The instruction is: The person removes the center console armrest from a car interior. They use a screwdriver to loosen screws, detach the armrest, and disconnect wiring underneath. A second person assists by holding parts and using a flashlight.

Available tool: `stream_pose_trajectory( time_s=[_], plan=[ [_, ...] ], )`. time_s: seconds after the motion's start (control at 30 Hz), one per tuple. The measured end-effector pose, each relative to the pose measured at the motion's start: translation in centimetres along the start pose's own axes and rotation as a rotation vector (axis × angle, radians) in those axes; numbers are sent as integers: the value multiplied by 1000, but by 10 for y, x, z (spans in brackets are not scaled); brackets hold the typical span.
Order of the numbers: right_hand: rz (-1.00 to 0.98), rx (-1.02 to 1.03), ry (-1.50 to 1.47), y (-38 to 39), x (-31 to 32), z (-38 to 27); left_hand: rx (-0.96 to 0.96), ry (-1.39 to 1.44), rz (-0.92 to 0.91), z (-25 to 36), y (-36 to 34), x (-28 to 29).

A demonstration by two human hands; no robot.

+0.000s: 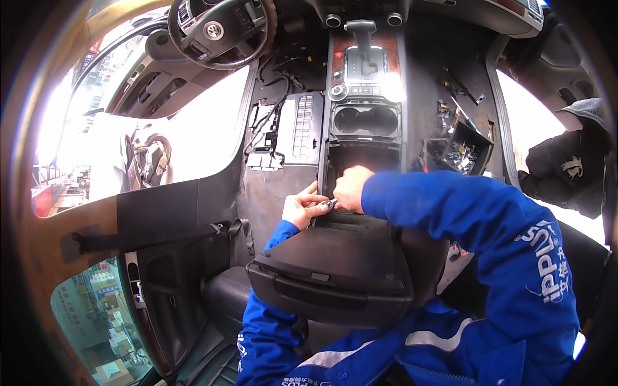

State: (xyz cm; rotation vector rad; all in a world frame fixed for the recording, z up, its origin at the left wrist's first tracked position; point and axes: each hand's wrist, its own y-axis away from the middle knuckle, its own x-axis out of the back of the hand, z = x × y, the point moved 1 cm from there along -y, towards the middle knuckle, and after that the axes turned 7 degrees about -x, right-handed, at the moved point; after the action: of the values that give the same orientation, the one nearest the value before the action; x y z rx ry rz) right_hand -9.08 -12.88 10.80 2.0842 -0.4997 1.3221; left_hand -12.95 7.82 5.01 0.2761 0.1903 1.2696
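Stripped car cabin, front seats out, bare dark floor. Far left: open door with black trim panel (167,212) and black round steering wheel (215,29) up top. Grey ribbed control module (301,125) with loose black wiring lies on the floor, just left of the console. Left hand (304,207) pinches a small silver metal tool (328,204) at the console's left edge, fingers closed on it. Right hand (351,188) is clenched just beside it, inside the open bay of the black centre console (364,145), behind the twin cup holders (364,121); what it grips, cannot tell. Raised black armrest lid (335,270) sits nearest the camera. Right: black tray of small hardware (465,151); another person's dark sleeve (566,170) at the open right door.
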Motion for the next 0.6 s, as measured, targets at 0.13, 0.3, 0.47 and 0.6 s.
stream_pose_trajectory(
  time_s=[0.13, 0.3, 0.47, 0.6],
  plan=[
    [-221, -337, -353, 8, -8, -12, 35, 59, 4, -3, -1, 1],
    [-126, -60, -96, -28, 9, 12, -27, 74, 25, -4, 0, 1],
    [190, 411, 365, -74, 15, 19, 119, 82, 48, -5, 0, 3],
    [19, 348, 285, -58, 9, 34, 25, 87, 26, -2, 0, 0]
  ],
)
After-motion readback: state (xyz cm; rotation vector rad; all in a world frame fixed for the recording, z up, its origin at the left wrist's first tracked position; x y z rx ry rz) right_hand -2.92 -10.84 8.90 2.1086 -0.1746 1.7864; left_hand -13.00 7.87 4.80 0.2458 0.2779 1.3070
